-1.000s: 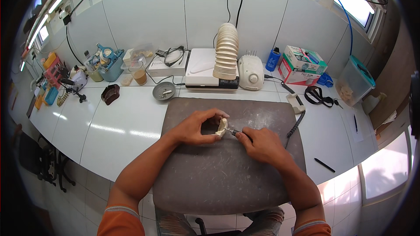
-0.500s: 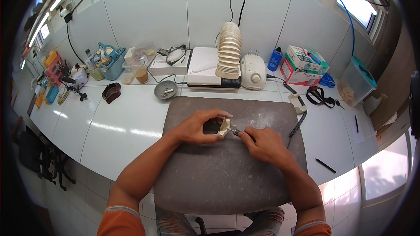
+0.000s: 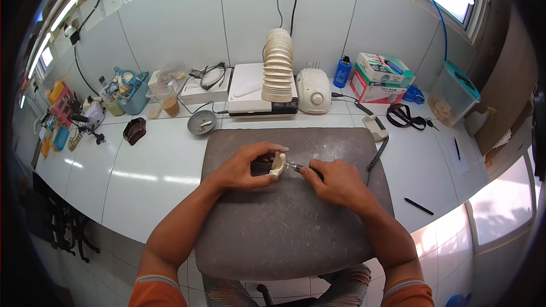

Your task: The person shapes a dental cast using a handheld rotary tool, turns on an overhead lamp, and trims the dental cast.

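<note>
Over a grey, dust-marked work pad (image 3: pixel 293 222), my left hand (image 3: pixel 242 167) grips a small cream plaster piece (image 3: pixel 277 164), curved like a dental cast, between thumb and fingers. My right hand (image 3: pixel 335 182) is closed on a slim metal-and-black rotary handpiece (image 3: pixel 301 169), its thin tip pointing left at the piece, touching it or very near. A coiled cord (image 3: pixel 377 156) runs down the pad's right side toward that hand.
Behind stand a white machine (image 3: pixel 244 88) with ribbed hose (image 3: pixel 277 65), a control unit (image 3: pixel 314 95), blue can (image 3: pixel 342 72) and boxes (image 3: pixel 378 82). Left are a metal bowl (image 3: pixel 201 122), cup (image 3: pixel 169 103) and brown dish (image 3: pixel 134 131); right, a strap (image 3: pixel 405 115) and black pen (image 3: pixel 418 206).
The whole view has shifted, so the bench and both hands appear somewhat farther left. The hands keep hold of the piece and handpiece, with only slight change in their pose.
</note>
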{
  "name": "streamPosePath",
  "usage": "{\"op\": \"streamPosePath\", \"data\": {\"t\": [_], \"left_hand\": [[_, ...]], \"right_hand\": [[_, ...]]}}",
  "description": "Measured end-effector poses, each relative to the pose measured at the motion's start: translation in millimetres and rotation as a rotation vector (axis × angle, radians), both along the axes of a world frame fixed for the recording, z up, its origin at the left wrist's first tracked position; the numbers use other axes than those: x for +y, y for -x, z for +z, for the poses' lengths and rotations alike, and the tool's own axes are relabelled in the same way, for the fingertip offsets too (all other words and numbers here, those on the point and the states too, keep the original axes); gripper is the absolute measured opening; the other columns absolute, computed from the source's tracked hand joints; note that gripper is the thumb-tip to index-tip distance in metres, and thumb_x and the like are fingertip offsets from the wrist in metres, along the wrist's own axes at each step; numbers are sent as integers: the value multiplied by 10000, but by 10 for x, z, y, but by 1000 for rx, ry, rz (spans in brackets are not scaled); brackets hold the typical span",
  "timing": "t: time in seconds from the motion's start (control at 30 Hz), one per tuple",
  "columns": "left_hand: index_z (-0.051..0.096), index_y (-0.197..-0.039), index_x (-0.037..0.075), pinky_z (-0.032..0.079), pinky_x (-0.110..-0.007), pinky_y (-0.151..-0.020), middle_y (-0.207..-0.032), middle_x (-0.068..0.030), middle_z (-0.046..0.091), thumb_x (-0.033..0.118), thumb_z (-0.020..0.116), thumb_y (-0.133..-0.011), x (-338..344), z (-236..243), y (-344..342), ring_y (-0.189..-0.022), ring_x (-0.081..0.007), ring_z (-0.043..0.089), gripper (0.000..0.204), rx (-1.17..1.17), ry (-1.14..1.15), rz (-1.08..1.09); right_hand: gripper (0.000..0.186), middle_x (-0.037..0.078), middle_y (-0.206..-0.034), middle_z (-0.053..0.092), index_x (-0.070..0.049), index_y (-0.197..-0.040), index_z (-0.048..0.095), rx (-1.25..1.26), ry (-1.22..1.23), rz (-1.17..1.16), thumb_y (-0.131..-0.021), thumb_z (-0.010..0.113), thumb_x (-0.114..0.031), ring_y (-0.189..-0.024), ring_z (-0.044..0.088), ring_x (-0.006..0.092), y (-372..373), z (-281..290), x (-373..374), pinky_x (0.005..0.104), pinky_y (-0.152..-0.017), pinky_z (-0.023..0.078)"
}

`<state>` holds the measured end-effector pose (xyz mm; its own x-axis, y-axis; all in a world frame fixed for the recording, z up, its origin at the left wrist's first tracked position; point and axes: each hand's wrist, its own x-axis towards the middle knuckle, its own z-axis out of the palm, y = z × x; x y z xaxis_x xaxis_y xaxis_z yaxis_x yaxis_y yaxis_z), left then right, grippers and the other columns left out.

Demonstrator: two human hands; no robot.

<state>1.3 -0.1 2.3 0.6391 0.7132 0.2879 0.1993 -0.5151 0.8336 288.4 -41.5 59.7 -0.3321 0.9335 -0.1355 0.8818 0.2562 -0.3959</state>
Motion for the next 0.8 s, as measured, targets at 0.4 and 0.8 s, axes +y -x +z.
{"op": "streamPosePath", "data": {"t": [0.4,0.8], "left_hand": [[572,-1620,74,488,-453,-1162,-1433,-187,605,195,832,-822,-204,42,-111,-1356,-361,602,848,237,-388,437],[537,-1615,12,455,-483,-1131,-1516,-222,550,381,793,-889,-429,66,-194,-1387,-373,544,853,219,-355,548]], "right_hand": [[272,184,-1133,731,-96,-1130,786,-6,-495,-405,-976,821,-317,-1131,704,382,-792,-554,677,518,-958,510],[248,122,-982,679,-75,-1003,789,246,-838,-369,-960,820,-317,-1015,642,307,-688,-563,724,490,-890,441]]}}
